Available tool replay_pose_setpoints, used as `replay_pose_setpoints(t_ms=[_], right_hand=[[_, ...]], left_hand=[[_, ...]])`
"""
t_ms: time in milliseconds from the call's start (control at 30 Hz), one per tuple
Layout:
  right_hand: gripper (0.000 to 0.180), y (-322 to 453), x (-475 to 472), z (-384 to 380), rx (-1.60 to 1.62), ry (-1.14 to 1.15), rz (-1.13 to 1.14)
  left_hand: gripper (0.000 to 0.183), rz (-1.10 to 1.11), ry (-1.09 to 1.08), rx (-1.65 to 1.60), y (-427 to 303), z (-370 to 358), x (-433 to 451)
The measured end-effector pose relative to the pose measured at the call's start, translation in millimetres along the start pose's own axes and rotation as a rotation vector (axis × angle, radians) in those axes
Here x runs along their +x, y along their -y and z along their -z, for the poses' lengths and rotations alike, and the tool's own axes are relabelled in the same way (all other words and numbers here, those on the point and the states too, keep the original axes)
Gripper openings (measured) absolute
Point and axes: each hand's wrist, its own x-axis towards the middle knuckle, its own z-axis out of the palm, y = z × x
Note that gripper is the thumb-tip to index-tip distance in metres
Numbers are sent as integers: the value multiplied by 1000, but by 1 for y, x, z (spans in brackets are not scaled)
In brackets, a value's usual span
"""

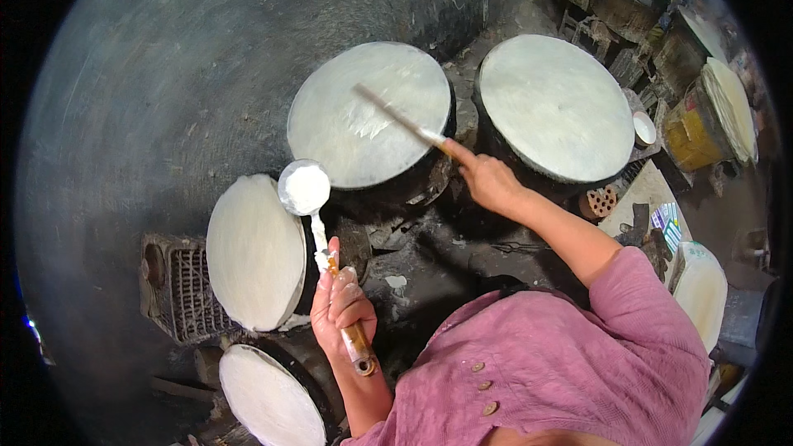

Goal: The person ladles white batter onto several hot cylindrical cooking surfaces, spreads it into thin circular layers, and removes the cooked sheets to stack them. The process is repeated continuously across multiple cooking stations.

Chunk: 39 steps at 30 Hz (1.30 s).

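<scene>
My left hand [344, 306] grips a ladle by its brown handle [359, 347]. White paste or batter fills the ladle's bowl [304, 188] and coats its neck; some is smeared on my fingers. In my right hand [489, 179] is a thin, flat spreading stick [396, 116], slightly blurred, its neck whitened. The stick lies across a round, pale cooking surface [322, 118] on a dark pot, over a streaky white patch of batter [372, 121]. Whether its blade touches the surface I cannot tell.
Another round pale surface [557, 105] stands at right, with two more, upper [254, 254] and lower [272, 396], at left. A soiled plastic crate [192, 288] sits by the dark wall [186, 74]. A white bowl [644, 129], a perforated briquette [601, 201] and a yellow bucket [694, 133] are at right.
</scene>
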Motion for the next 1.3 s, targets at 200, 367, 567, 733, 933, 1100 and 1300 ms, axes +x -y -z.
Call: replay_pose_setpoints(t_ms=[200,367,567,733,933,1100,1300], right_hand=[[55,16,-64,-26,-57,125,227],[53,-1,-83,-46,-109,-64,5],[50,57,-138,-34,194,118,320],[43,118,-164,-8,530,507,554],[17,44,-78,-54,951,678,-108],[28,-80,37,-178,1019,474,-707],[11,-104,101,-252,1155,316,-946]], left_hand=[[40,89,-49,-1,4,24,-53],[38,129,-130,18,1,40,-92],[32,69,-191,108,1,58,-109],[33,-94,-345,289,17,60,-95],[48,-144,-295,361,29,31,-87],[57,-196,-205,180,36,4,-81],[64,-325,-198,179,46,-11,-68]])
